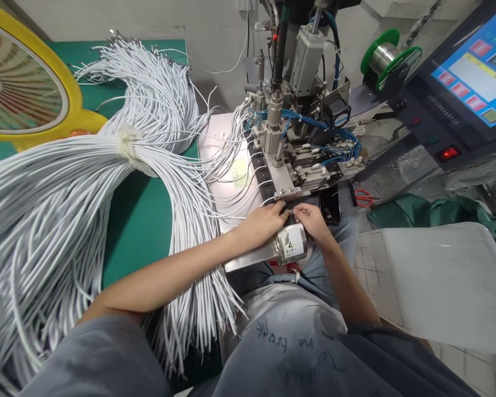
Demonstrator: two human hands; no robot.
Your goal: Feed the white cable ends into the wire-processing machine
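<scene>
Seating a thin white cable end into the black fixture at the front edge of the machine, the person is working with both hands pressed close together over the same spot. The left hand is lying across the steel plate, its fingers curled and pinching the cable just short of its tip. The right hand is meeting it from the other side, fingertips drawn together on something small at the fixture; what exactly it is gripping is too small to tell. A small cylinder with a white label is sitting just below both hands, touching neither clearly.

To do this step well, the person is, I judge, needing to keep the pinch close to the cable tip so the end is not flexing, and to be guiding it straight into its slot rather than at a slant. Other cables are already lying in neighbouring slots, so the fingers are having to stay clear of them. The big tied bundle of white cables is fanning over the green mat to the left, and loose strands trailing from it are risking a snag under the left forearm. The soldering head is standing just above and behind the hands
</scene>
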